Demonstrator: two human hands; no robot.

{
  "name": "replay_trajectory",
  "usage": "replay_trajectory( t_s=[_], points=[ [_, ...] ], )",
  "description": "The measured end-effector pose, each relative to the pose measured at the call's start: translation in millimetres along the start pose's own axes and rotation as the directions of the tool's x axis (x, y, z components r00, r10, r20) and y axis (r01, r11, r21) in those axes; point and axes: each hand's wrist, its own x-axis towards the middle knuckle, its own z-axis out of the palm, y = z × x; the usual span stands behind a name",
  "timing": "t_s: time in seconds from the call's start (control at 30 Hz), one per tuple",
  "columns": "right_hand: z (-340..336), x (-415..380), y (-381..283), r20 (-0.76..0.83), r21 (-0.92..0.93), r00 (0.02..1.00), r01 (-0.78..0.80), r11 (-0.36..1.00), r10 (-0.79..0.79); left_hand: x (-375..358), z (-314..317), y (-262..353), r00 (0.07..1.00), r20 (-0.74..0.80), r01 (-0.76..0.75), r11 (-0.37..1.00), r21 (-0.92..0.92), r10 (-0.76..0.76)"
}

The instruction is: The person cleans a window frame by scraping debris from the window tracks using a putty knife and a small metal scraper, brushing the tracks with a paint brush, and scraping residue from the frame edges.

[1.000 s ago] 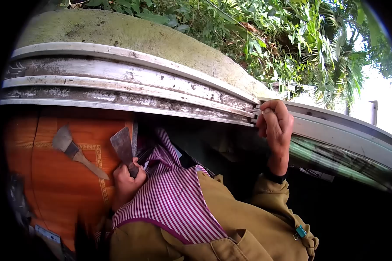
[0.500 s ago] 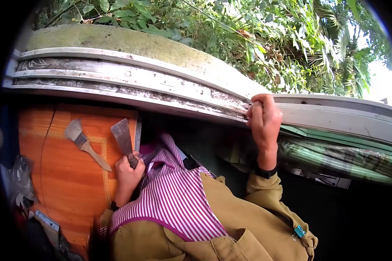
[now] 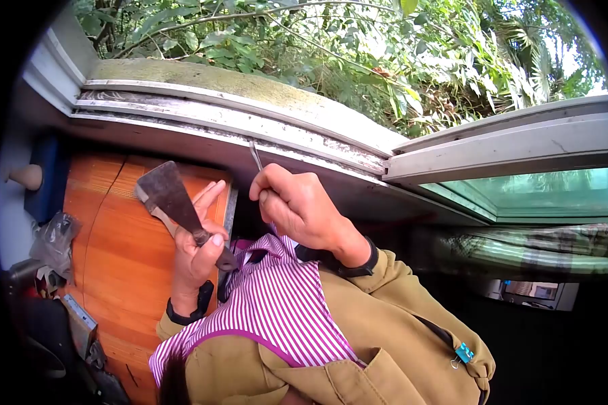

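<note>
My left hand [image 3: 194,260] is closed around the handle of a scraper [image 3: 171,192], thumb on top and some fingers stretched out. The scraper's wide, dark metal blade points up and left over the orange wooden tabletop [image 3: 115,277]. Beneath the blade a flat brush [image 3: 161,217] lies partly hidden, only bits of its bristles and wooden handle showing. My right hand [image 3: 294,206] is curled round a thin metal tool [image 3: 255,155], whose narrow tip sticks up just below the window track [image 3: 230,125]. Dirt and flaking specks mark the track's grooves.
A sliding window frame [image 3: 507,145] with green glass stands at the right. Rolled cloth or curtain [image 3: 534,246] lies below it. Along the left edge are a clear plastic bag [image 3: 55,243] and a small box [image 3: 80,317]. Foliage [image 3: 304,47] grows outside beyond the mossy sill [image 3: 203,74].
My right hand has come away from the track at the right and moved left, near my left hand. My left hand has raised the scraper over the brush. The view has shifted.
</note>
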Motion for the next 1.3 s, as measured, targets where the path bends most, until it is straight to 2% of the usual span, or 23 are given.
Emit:
replay_trajectory(
  t_s=[0.07,0.1,0.2,0.23,0.3,0.33,0.4,0.43,0.47,0.5,0.53,0.57,0.6,0.63,0.67,0.7,0.77,0.83,0.93,0.97,1.03,1.17,1.3],
  points=[
    [-7,4,-9,0.198,0.167,0.956,-0.251,0.954,0.217,-3,5,3,0.998,0.025,-0.053,0.996,0.072,0.051],
    [-8,4,-8,0.188,0.173,0.960,-0.239,0.956,0.206,-3,9,6,0.995,0.019,-0.100,0.988,0.119,0.098],
    [-5,0,-2,0.398,0.363,0.860,-0.468,0.806,0.320,-2,15,9,0.990,0.037,-0.142,0.982,0.123,0.138],
    [-4,-2,-1,0.400,0.364,0.862,-0.461,0.809,0.311,-2,16,9,0.988,0.052,-0.148,0.983,0.106,0.143],
    [0,-5,4,0.502,0.688,0.845,-0.520,0.506,0.185,-4,25,-1,1.000,0.029,-0.010,1.000,-0.021,0.010],
    [5,-9,19,0.546,0.732,0.830,-0.540,0.415,0.117,-5,21,-2,0.998,0.062,-0.004,1.000,0.025,0.002],
    [15,-9,24,0.468,0.795,0.870,-0.491,0.357,0.156,-6,14,0,0.994,0.106,-0.005,0.997,0.077,-0.003],
    [17,-10,24,0.399,0.843,0.893,-0.446,0.301,0.207,-5,13,2,0.993,0.085,0.072,0.992,0.100,-0.080],
    [14,-12,17,0.321,0.798,0.897,-0.428,0.424,0.303,-5,11,4,0.986,0.060,0.149,0.981,0.121,-0.157],
    [11,-15,15,0.218,0.736,0.914,-0.384,0.557,0.342,-6,12,-9,0.996,-0.068,0.054,0.997,0.062,-0.050],
    [8,-17,10,0.064,0.511,0.948,-0.298,0.806,0.311,-5,10,-10,0.984,-0.138,0.132,0.979,0.157,-0.111],
    [8,-21,6,-0.075,0.214,0.970,-0.209,0.954,0.229,-5,9,-10,0.964,-0.211,0.214,0.946,0.244,-0.164],
    [13,-27,8,-0.161,-0.017,0.985,-0.069,0.997,0.065,-5,10,-9,0.965,-0.207,0.211,0.946,0.246,-0.161],
    [16,-28,6,-0.193,-0.185,0.936,0.260,0.948,-0.294,-4,14,-9,0.980,-0.162,0.176,0.897,0.406,-0.119],
    [19,-30,2,-0.081,-0.257,0.933,0.321,0.911,-0.351,-4,18,-10,0.991,-0.109,0.129,0.823,0.553,-0.082],
    [21,-34,-3,0.035,-0.322,0.918,0.385,0.865,-0.396,-6,23,-15,0.998,-0.033,0.057,0.838,0.543,-0.046],
    [24,-40,-6,0.196,-0.485,0.960,0.271,0.832,-0.198,-7,34,-6,0.989,0.089,0.052,0.851,0.522,-0.115],
    [24,-43,9,0.198,-0.541,0.967,0.244,0.805,-0.160,-5,39,-6,0.961,0.132,0.164,0.886,0.434,-0.242],
    [24,-47,10,0.184,-0.571,0.971,0.234,0.787,-0.155,-5,43,-5,0.961,0.176,0.143,0.930,0.340,-0.212],
    [22,-48,15,0.120,-0.504,0.977,0.214,0.837,-0.178,-6,40,-6,0.959,0.207,0.133,0.951,0.278,-0.195],
    [9,-49,17,0.040,-0.562,0.986,0.156,0.812,-0.162,-4,32,-9,0.953,0.260,0.117,0.981,0.152,-0.154],
    [-21,-46,17,-0.092,-0.582,0.972,0.122,0.804,-0.215,-8,25,-23,0.971,0.153,0.172,0.982,0.077,-0.182],
    [-61,-44,9,-0.274,-0.423,0.960,-0.064,0.904,-0.060,-16,16,-39,0.963,0.019,0.269,0.962,0.053,-0.270]
  ],
)
